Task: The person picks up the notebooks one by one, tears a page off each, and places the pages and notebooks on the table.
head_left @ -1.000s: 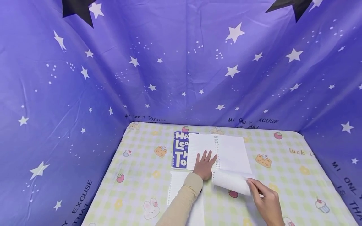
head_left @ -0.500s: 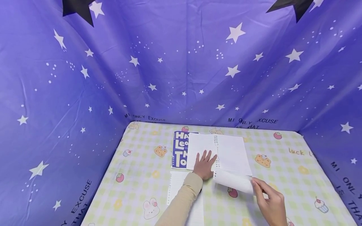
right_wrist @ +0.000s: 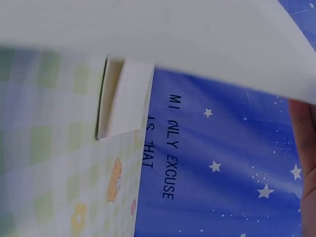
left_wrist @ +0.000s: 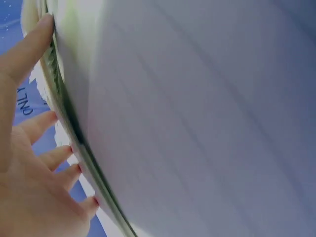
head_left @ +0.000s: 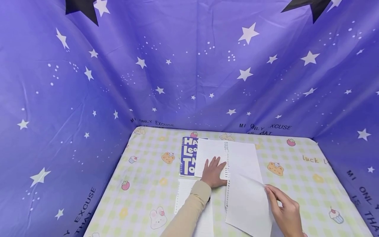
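An open spiral notebook (head_left: 242,156) lies on the table. My left hand (head_left: 214,172) rests on its lined left page with fingers spread, thumb toward the wire binding. In the left wrist view the same hand (left_wrist: 37,182) has its fingertips at the notebook's edge. My right hand (head_left: 283,207) pinches the right edge of a white sheet of paper (head_left: 248,205) between thumb and fingers. This sheet has a row of holes along its left side and overlaps the notebook's near right part. Seen from the right wrist, the paper (right_wrist: 148,34) spans the top, partly hiding the hand.
A blue notebook cover (head_left: 187,159) with big white letters sticks out under the open notebook's left side. Another lined sheet with punched holes (head_left: 184,194) lies partly beneath my left forearm. A checked tablecloth (head_left: 305,191) covers the table; a starry blue curtain (head_left: 189,65) surrounds it.
The paper in my right hand was curled up near the notebook's lower edge; now it is spread out flatter and reaches farther toward me. My left hand has stayed on the page.
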### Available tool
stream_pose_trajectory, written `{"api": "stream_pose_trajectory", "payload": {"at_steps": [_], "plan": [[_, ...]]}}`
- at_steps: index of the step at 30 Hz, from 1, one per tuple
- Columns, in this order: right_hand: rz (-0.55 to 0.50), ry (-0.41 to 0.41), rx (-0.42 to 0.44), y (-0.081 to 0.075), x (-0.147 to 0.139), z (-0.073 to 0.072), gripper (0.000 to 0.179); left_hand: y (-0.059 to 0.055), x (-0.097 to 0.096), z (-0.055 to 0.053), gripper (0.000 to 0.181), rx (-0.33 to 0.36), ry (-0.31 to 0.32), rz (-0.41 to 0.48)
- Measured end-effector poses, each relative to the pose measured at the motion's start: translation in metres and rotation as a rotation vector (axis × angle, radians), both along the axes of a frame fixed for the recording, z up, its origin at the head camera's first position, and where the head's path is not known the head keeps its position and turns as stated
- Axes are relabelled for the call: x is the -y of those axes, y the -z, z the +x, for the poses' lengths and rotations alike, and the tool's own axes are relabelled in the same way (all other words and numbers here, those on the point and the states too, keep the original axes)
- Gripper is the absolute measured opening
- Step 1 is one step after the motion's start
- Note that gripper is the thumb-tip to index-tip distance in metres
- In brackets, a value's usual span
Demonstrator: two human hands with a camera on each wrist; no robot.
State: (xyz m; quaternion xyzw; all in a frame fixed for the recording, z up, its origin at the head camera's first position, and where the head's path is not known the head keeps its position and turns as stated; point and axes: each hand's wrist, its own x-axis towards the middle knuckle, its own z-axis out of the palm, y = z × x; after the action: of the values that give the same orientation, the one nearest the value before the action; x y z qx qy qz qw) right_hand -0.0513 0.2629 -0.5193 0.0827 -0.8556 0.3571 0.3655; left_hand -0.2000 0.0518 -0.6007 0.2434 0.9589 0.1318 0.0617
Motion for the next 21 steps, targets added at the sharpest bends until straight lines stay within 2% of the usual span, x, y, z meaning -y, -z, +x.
{"api": "stream_pose_trajectory", "payload": {"at_steps": [3,6,8,11,15,18,21], "plan": [[-0.002,-0.01,0.003,-0.001,0.0,-0.001,0.018,-0.004,0.006,-0.001,0.083,0.01,-0.006,0.074],[0.003,0.002,0.009,-0.004,0.001,-0.003,0.018,-0.011,0.012,0.0,0.075,0.052,-0.006,0.18],[0.014,0.02,0.009,-0.005,0.001,-0.004,0.017,-0.019,0.016,0.003,0.067,0.102,-0.01,0.278],[0.017,0.035,0.016,-0.007,0.003,-0.006,0.015,-0.036,0.021,0.01,0.058,0.223,-0.008,0.487],[0.014,0.026,0.018,-0.008,0.003,-0.009,0.014,-0.055,0.027,0.02,0.051,0.356,0.052,0.733],[0.021,0.036,0.044,-0.01,0.003,-0.011,0.015,-0.063,0.031,0.027,0.044,0.407,0.096,0.836],[0.029,0.063,0.074,-0.012,0.004,-0.012,0.015,-0.067,0.032,0.035,0.035,0.437,0.106,0.902]]}}
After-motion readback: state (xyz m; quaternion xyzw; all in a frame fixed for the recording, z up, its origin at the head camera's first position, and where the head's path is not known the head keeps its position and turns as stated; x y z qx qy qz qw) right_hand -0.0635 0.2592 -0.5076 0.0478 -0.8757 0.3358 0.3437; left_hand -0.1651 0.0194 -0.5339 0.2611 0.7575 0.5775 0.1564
